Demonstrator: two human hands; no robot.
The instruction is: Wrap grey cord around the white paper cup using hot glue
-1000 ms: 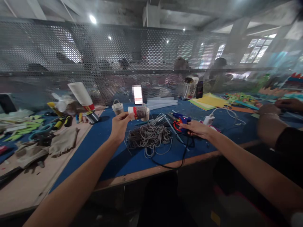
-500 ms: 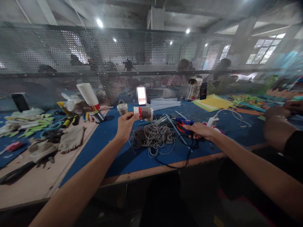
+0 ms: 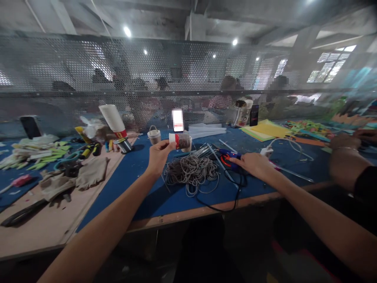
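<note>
My left hand (image 3: 160, 155) pinches a small paper cup (image 3: 174, 140) on its side, above the table. The cup has a white and red end, and its other part is wrapped in brown-grey cord. My right hand (image 3: 255, 163) is closed around the handle of a blue glue gun (image 3: 228, 152) with an orange-red trigger; the hand partly hides the handle. The gun's nozzle points left. Between my hands lies a loose heap of grey cord (image 3: 191, 169), with clear glue sticks (image 3: 206, 149) behind it.
Behind stand a small cord-wrapped basket (image 3: 153, 135), a lit phone (image 3: 178, 120) and a leaning cup stack (image 3: 112, 118). Gloves (image 3: 92, 173) and scissors lie left. A white plug (image 3: 266, 152), coloured sheets (image 3: 262, 127) and another person's arm (image 3: 343, 157) are right. A black cable (image 3: 235, 196) loops near the edge.
My right hand has shifted slightly right and turned its back more upward at the glue gun. A clear stick now shows beyond my right wrist. My left hand keeps the cup raised.
</note>
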